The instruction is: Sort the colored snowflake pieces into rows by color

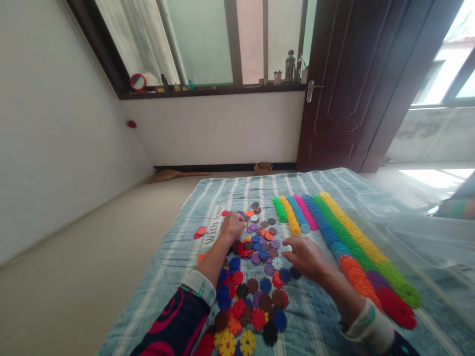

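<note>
Near brown door [341, 74], striped cloth [166, 272], scattered discs [253, 285]

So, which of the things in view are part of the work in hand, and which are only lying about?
Seemingly part of the work:
loose coloured discs, near left hand and right hand
rows of discs, to the right
striped cloth under them

Seemingly just lying about:
mirror and flask, on the windowsill
cardboard box, by the far wall
</note>
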Demonstrator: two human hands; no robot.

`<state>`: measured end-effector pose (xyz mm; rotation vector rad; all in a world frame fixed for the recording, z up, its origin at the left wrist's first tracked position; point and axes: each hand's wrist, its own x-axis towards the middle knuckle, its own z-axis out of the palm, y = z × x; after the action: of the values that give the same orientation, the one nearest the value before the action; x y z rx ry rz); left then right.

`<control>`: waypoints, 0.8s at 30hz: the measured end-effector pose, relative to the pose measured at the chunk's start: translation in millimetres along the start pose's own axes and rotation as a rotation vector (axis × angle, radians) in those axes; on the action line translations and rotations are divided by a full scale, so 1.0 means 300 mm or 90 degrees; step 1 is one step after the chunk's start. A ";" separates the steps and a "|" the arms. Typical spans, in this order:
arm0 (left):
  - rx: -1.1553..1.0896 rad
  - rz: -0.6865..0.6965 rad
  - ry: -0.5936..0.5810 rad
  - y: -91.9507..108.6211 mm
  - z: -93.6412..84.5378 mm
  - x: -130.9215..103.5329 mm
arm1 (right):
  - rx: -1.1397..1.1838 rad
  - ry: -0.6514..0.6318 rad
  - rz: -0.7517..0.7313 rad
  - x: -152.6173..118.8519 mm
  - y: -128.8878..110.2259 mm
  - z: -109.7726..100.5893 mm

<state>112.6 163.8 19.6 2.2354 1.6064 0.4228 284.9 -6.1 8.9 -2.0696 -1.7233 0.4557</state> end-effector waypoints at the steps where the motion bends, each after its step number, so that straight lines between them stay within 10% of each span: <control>1: 0.010 -0.015 0.001 -0.019 -0.012 0.006 | 0.006 0.001 0.002 -0.004 -0.011 0.011; 24: -0.267 -0.117 -0.046 -0.146 -0.080 -0.031 | 0.116 0.105 -0.039 0.006 0.006 0.110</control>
<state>62.1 170.5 21.0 1.7575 1.5059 0.5614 270.3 -1.4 -20.6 -1.8669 -1.5828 0.3967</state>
